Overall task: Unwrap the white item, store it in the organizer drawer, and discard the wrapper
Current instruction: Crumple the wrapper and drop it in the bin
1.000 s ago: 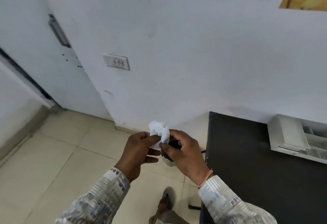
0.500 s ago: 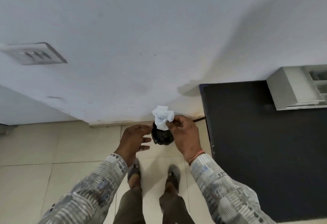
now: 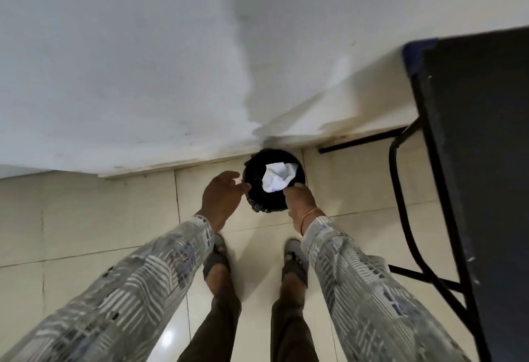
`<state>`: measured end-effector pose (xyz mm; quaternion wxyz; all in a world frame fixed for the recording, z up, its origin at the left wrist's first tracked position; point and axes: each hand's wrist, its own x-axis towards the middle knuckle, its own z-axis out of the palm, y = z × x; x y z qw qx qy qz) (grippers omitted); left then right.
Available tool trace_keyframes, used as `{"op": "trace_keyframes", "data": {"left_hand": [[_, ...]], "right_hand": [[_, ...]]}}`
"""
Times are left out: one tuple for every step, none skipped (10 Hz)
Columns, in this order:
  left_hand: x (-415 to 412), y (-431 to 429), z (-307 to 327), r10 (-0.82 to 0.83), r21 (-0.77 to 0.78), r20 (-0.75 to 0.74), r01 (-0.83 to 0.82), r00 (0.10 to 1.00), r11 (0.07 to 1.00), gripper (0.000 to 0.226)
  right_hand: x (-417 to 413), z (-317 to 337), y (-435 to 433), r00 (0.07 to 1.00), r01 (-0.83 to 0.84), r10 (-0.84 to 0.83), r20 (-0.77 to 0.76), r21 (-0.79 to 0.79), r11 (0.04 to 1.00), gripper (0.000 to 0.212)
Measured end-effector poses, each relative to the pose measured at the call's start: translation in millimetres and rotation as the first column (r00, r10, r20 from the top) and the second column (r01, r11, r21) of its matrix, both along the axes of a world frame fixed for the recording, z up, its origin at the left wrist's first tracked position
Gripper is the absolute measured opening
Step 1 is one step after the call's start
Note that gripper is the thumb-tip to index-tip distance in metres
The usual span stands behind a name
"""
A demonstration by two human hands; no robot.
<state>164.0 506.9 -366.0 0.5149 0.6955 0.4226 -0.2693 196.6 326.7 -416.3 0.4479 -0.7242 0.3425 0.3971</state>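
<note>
A crumpled white wrapper (image 3: 277, 176) hangs over the mouth of a small round black bin (image 3: 259, 167) that stands on the floor against the wall. My right hand (image 3: 299, 200) pinches the wrapper's lower edge from the bin's near right side. My left hand (image 3: 221, 194) is beside the bin's left rim, fingers spread, holding nothing. The white item and the organizer drawer are out of view.
A black table (image 3: 475, 144) with a bent black metal frame (image 3: 400, 195) stands to the right. Cream floor tiles (image 3: 100, 218) stretch to the left. A white wall (image 3: 143, 75) rises just behind the bin. My feet in sandals stand just short of the bin.
My head has tilted down from the wall to the floor. Both hands have lowered toward the bin. My left hand has let go of the wrapper; only the right hand holds it now.
</note>
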Motion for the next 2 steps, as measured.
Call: {"op": "trace_keyframes", "data": {"left_hand": [[-4.7,5.1,-24.7,-0.003,-0.001,-0.004,0.003,1.0,1.0,0.078],[-7.6,4.0,-22.9,-0.037,0.039,0.025,0.036,0.999,0.999,0.078]], "right_hand": [[3.2,-5.7,7.4,0.995,0.059,-0.062,0.081,0.039,0.998,0.044],[1.8,3.7,7.8,0.992,0.032,-0.035,0.119,0.027,0.999,0.052]]}}
